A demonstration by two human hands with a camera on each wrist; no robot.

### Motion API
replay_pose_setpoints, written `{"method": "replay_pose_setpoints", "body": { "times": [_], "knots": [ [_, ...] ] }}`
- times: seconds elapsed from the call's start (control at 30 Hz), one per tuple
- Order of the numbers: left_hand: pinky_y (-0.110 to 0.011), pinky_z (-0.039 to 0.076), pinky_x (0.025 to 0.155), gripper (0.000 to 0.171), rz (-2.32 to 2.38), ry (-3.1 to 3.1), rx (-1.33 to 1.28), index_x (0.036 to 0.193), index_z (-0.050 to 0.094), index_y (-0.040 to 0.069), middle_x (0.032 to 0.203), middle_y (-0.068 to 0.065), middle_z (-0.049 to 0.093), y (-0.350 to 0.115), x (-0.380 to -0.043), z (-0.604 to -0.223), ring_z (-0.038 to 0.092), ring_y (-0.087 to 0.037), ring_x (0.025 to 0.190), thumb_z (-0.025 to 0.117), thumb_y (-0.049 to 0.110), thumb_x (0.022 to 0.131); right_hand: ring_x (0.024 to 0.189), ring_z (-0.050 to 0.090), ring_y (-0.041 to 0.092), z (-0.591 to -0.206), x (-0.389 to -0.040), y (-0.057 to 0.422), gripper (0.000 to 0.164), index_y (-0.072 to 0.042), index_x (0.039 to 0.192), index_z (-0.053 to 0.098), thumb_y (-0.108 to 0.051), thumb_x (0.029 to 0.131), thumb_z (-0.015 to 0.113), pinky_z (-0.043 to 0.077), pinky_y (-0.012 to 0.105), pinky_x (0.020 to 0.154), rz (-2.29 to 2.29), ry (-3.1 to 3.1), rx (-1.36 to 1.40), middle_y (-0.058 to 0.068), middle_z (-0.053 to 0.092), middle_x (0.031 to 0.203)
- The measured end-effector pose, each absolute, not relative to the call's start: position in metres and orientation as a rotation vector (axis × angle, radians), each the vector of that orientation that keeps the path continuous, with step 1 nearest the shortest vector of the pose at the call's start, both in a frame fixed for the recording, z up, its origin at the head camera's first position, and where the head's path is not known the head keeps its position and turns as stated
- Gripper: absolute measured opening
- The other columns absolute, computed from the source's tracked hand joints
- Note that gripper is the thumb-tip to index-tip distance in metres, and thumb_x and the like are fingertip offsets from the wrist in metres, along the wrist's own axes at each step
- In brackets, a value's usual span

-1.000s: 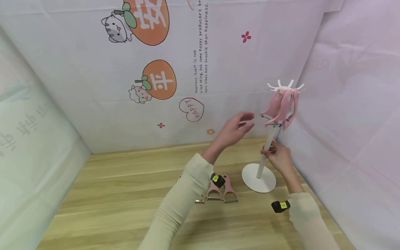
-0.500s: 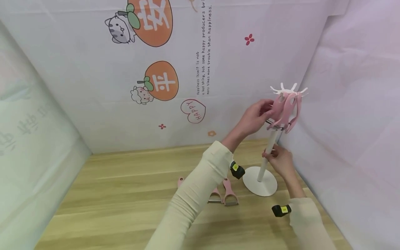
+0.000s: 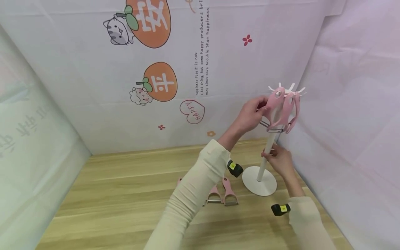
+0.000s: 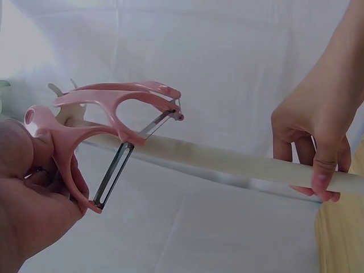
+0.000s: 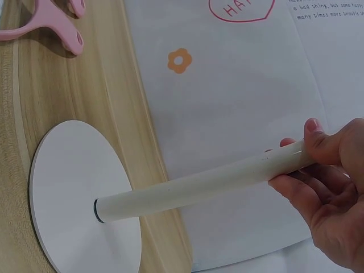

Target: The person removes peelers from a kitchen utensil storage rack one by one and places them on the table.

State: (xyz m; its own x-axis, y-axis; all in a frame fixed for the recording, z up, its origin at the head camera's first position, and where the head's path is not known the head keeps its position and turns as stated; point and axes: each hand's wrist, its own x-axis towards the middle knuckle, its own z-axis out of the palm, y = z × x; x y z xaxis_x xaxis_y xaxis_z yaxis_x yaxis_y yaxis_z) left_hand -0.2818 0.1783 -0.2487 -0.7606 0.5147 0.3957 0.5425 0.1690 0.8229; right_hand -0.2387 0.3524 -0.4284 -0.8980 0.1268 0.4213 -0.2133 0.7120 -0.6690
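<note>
A white stand with a ring of prongs [image 3: 289, 89] on top rises from a round base [image 3: 253, 182]. My left hand [image 3: 250, 113] pinches a pink peeler [image 3: 275, 100] by its side, level with the prongs; its handle hole overlaps one prong in the head view. Right beside it hang more pink peelers [image 3: 288, 110], blades down. In the left wrist view, the held peeler [image 4: 67, 136] has its metal blade [image 4: 114, 173] facing the pole [image 4: 227, 159]. My right hand [image 3: 279, 158] grips the pole at mid-height, thumb and fingers around it [image 5: 333, 182].
Several pink peelers lie on the wooden table [image 3: 109, 201] left of the base, including one at the right end [image 3: 229, 192]; my left sleeve [image 3: 190, 194] covers part of the row. A printed white cloth wall [image 3: 225, 69] stands behind, another [image 3: 350, 121] close at right.
My left hand has moved right from beside the stand to a hanging peeler, taken hold of it and shifted it slightly up and left. My right hand keeps its grip on the pole.
</note>
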Motion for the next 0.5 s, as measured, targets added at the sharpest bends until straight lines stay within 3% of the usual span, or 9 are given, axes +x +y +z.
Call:
{"method": "replay_pose_setpoints", "body": {
  "times": [0.17,0.4,0.5],
  "knots": [
    [-0.012,0.051,0.082,0.023,-1.692,-2.377,-1.062,0.122,0.061,0.001,0.115,-0.01,0.066,0.17,-0.278,-0.247,0.06,-0.012,0.096,0.053,0.004,0.101,0.086,0.074,0.04,-0.43,-0.239,0.351,0.014,0.005,0.098,0.069,-0.004,0.087,0.073,0.058,0.03,0.066,1.056,-2.474,0.078,0.025,0.075,0.089],
    [-0.013,0.051,0.084,0.022,-1.71,-2.339,-1.053,0.121,0.062,0.002,0.113,-0.011,0.066,0.148,-0.276,-0.255,0.059,-0.014,0.096,0.055,0.005,0.1,0.086,0.074,0.039,-0.428,-0.24,0.352,0.015,0.003,0.098,0.069,-0.008,0.088,0.073,0.058,0.031,0.064,1.021,-2.503,0.065,0.024,0.075,0.089],
    [-0.015,0.051,0.081,0.019,-1.725,-2.315,-1.04,0.117,0.063,0.001,0.109,-0.011,0.066,0.137,-0.275,-0.262,0.058,-0.014,0.092,0.055,0.003,0.1,0.089,0.074,0.041,-0.428,-0.238,0.351,0.017,0.004,0.1,0.069,-0.008,0.089,0.073,0.061,0.039,0.067,1.034,-2.508,0.053,0.026,0.074,0.092]
  ]
}}
